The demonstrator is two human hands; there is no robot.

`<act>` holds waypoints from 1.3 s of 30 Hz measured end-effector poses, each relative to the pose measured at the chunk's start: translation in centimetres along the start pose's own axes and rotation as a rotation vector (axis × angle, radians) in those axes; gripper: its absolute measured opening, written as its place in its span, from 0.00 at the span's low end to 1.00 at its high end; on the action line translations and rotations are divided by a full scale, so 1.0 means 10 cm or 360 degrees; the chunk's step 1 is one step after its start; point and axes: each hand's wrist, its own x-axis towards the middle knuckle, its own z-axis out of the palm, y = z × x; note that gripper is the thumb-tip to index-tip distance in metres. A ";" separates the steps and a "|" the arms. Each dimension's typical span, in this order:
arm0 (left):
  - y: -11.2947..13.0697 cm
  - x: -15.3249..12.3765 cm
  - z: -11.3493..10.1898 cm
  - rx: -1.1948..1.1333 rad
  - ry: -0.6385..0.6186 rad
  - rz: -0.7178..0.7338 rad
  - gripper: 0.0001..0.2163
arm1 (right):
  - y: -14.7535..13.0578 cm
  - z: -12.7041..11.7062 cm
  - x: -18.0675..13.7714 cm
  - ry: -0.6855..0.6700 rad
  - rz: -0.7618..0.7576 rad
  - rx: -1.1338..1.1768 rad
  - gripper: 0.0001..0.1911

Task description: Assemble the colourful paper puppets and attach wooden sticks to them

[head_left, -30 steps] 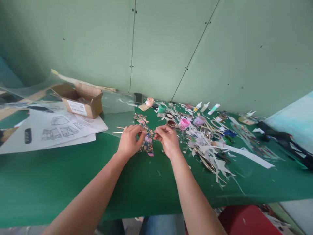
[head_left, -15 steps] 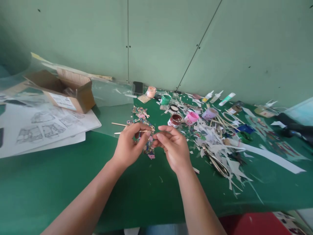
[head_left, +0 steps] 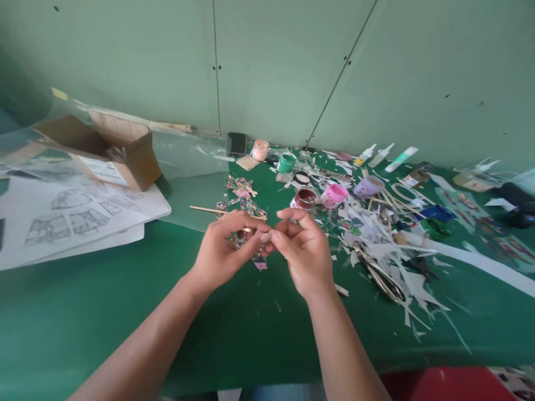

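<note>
My left hand (head_left: 228,248) is closed, thumb and index fingertip pinched together. A short length of a thin wooden stick (head_left: 246,229) shows between its fingers. My right hand (head_left: 303,250) meets it tip to tip, thumb and fingers pinched; whatever lies between the fingertips is too small to make out. Under and behind both hands is a colourful mosaic-like piece (head_left: 242,203) with pink and blue bits, partly covered by the fingers. Left of it, another thin wooden stick (head_left: 204,209) points toward the left hand.
An open cardboard box (head_left: 137,161) stands on sheets with line drawings (head_left: 100,214) at left. Jars of brown paint (head_left: 305,199), pink paint (head_left: 334,195) and green paint (head_left: 286,162) stand beyond my hands. Pliers (head_left: 380,275) lie among white paper scraps (head_left: 412,281) at right.
My right hand's fingertips have come in against the left hand's fingertips. The stick in the left hand shows less of its length. The view has shifted slightly.
</note>
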 end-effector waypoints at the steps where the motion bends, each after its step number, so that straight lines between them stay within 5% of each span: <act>1: 0.00 0.00 0.00 -0.0008 -0.0003 -0.0016 0.07 | 0.00 0.00 0.00 -0.0002 -0.0002 -0.0011 0.15; 14: -0.03 0.00 0.02 0.0033 0.0022 0.0133 0.06 | 0.01 -0.01 0.01 0.0046 0.0044 0.0005 0.11; 26: -0.05 -0.01 -0.02 0.0181 0.0085 0.0309 0.06 | -0.01 -0.04 0.01 -0.0103 0.0323 0.0045 0.11; 39: -0.08 -0.01 -0.05 0.0337 0.0056 0.0424 0.04 | -0.04 -0.02 0.00 -0.0143 0.0134 -0.0102 0.15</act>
